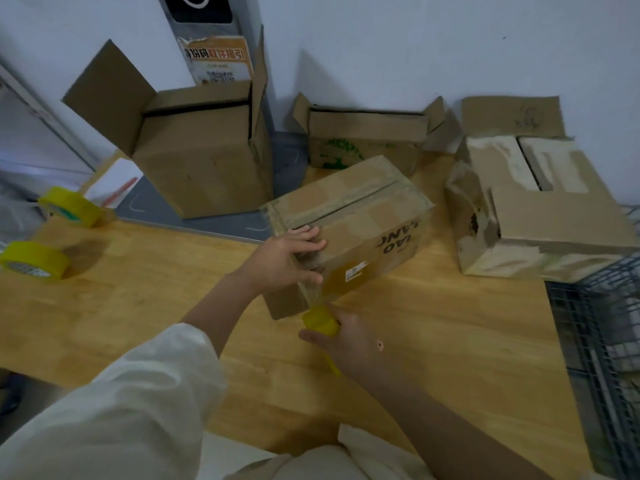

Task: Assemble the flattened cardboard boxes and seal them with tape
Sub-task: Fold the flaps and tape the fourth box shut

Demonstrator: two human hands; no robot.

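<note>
A closed cardboard box point(360, 216) with black lettering lies on the wooden table point(156, 306), its top flaps meeting at a seam. My left hand point(287, 258) grips the box's near corner, fingers over the top edge and thumb on the side. My right hand point(349, 337) holds a yellow tape roll point(320, 320) just below that corner. A strip of clear yellowish tape point(313, 292) runs from the roll up to the box under my left thumb.
Two spare yellow tape rolls point(71, 206) point(34, 259) sit at the table's left. A tall open box point(204, 157) stands behind, a low open box point(367, 136) against the wall, a torn box point(530, 209) at right. A wire basket point(602, 358) fills the right edge.
</note>
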